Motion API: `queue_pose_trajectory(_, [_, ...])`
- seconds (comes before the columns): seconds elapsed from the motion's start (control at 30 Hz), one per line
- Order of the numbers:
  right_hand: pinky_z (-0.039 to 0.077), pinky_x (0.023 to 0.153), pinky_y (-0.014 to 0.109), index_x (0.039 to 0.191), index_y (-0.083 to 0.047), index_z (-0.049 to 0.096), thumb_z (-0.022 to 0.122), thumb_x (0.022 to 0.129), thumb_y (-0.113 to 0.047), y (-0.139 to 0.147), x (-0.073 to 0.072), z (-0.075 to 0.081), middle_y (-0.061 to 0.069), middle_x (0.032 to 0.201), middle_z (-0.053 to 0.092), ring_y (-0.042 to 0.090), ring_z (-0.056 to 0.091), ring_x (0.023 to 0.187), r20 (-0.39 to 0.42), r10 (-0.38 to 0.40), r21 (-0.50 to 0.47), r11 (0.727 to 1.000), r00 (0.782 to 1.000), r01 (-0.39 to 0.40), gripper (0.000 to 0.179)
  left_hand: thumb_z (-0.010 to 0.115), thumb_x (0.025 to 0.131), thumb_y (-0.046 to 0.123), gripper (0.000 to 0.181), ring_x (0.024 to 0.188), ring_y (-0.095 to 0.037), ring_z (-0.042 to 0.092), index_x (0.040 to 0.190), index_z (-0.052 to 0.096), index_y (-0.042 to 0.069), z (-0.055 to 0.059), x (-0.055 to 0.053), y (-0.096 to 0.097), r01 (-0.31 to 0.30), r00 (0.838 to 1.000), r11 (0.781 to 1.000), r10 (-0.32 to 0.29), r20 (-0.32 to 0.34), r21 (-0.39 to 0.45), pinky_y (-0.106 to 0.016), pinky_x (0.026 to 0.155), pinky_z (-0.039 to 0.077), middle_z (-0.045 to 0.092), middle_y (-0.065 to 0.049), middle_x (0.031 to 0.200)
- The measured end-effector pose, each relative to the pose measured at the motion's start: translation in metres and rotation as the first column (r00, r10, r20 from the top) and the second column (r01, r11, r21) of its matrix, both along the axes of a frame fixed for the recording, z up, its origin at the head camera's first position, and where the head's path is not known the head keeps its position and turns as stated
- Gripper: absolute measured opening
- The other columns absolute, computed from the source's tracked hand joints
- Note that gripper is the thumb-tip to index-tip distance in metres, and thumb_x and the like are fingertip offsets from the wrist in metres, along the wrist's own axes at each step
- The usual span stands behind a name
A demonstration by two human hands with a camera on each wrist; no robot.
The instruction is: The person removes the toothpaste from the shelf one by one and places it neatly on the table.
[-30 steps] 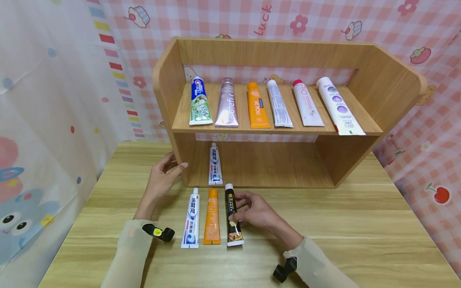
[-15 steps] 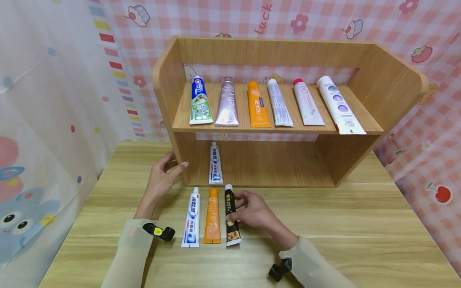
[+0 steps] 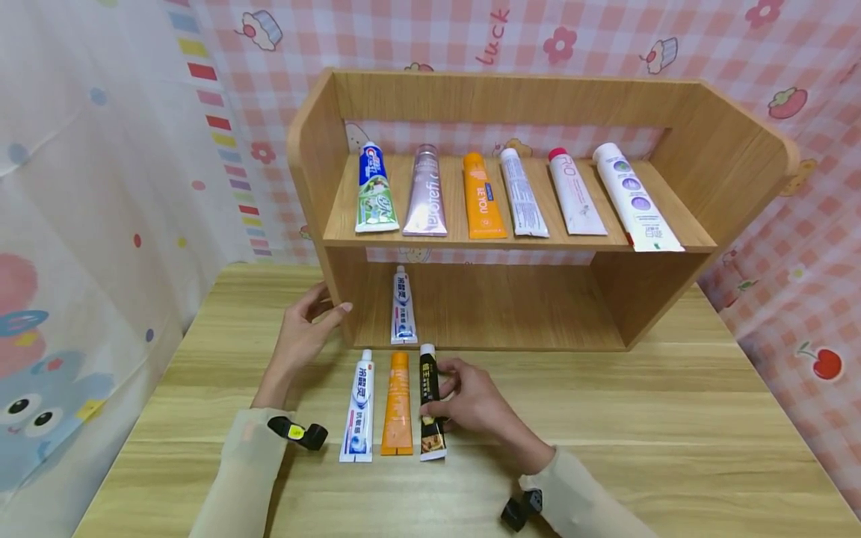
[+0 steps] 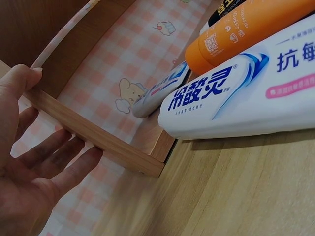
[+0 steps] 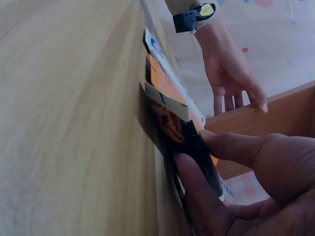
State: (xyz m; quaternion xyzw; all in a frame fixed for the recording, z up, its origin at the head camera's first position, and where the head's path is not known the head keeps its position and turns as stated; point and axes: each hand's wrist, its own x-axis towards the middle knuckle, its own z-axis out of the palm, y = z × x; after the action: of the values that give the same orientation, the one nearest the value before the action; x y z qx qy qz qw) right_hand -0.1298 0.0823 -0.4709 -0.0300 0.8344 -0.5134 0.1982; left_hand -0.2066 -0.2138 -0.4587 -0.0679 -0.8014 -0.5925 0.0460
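In the head view, my right hand (image 3: 474, 396) pinches a black toothpaste tube (image 3: 430, 381) from its right side. The right wrist view shows its thumb and fingers on either side of the tube (image 5: 197, 150), close over the table. An orange tube (image 3: 397, 403) lies to its left, then a white-and-blue toothpaste tube (image 3: 359, 411). My left hand (image 3: 306, 329) holds the left side panel of the wooden shelf (image 3: 494, 245), fingers on the outer face and thumb over the front edge. Another white-and-blue toothpaste tube (image 3: 403, 310) lies on the lower level, at its left.
Along the upper level lie several tubes, from a green-and-blue toothpaste tube (image 3: 375, 190) at left to a white tube (image 3: 635, 198) at right, whose end overhangs the edge. A pink checked cloth (image 3: 437, 37) hangs behind. The wooden table (image 3: 673, 448) extends rightward.
The black tube's lower end has swung slightly left, bringing it nearer the orange tube and straighter. My right hand has shifted a little left with it. The left hand stays on the shelf.
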Motion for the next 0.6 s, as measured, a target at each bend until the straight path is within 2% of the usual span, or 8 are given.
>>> queue_pose_trajectory(0.33, [0.061,0.057,0.032,0.140,0.002,0.052,0.088,0.081,-0.015,0.011,-0.002,0.002,0.011,0.089,0.067,0.017,0.067,0.061,-0.028,0.075,0.037,0.997,0.997,-0.074,0.071,0.070,0.098,0.037,0.064,0.136,-0.034,0.054,0.155,0.046,0.019,0.001,-0.001,0.001,-0.008,1.000,1.000,0.008,0.018,-0.009,-0.025,0.093,0.058,0.053,-0.012,0.153])
queue_pose_trajectory(0.6, [0.060,0.058,0.031,0.139,0.001,0.053,0.088,0.080,-0.016,0.012,-0.004,0.000,0.009,0.088,0.068,0.016,0.068,0.061,-0.027,0.092,0.047,0.995,0.995,-0.091,0.070,0.069,0.098,0.037,0.064,0.135,-0.033,0.054,0.155,0.046,0.020,0.001,-0.001,0.001,-0.006,1.000,1.000,0.006,0.014,-0.012,-0.023,0.093,0.057,0.053,-0.012,0.153])
